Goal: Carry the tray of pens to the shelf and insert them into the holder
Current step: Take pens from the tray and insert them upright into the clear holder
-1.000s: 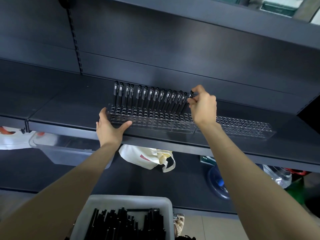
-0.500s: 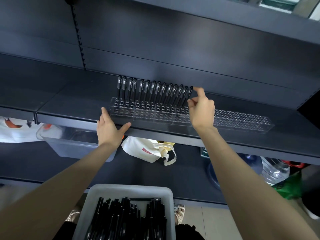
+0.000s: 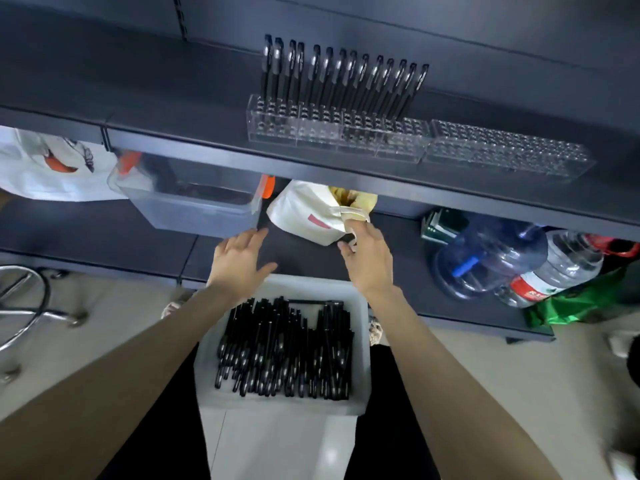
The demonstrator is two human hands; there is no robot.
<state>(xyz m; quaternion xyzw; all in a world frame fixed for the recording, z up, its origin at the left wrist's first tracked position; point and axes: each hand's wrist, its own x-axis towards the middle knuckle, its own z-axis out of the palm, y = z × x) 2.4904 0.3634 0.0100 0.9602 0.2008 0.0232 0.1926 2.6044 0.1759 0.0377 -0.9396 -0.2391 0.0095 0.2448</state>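
Head view looks down on the tray [image 3: 362, 341], low and centre, just in front of the person and below the shelf [image 3: 173, 98]. It is heaped with loose black pens [image 3: 284, 348]. Both hands hover over its far rim and hold nothing. The left hand [image 3: 239, 261] has its grip released with fingers spread. The right hand [image 3: 369, 261] is also released, close to a white cloth bag [image 3: 308, 216]; whether it touches the bag I cannot tell.

The pens look light, stiff and smooth-barrelled, and they lie crosswise in the pile. Pinching 1 at mid-barrel between thumb and forefinger should lift it free without dragging its neighbours.

The clear holder [image 3: 332, 133] sits near the shelf's front edge, with standing pens [image 3: 339, 81] filling its back row and leaning right. It is probably light enough to slide, so a steadying hand would help. Another clear holder [image 3: 505, 150] lies just beside it on the right, with no pens in it.

The shelf's front lip comes between tray and holder, so each pen must rise past it. On the lower shelf [image 3: 104, 237] sit a clear plastic bin [image 3: 194, 202] and a water jug [image 3: 485, 258], both off the direct path.
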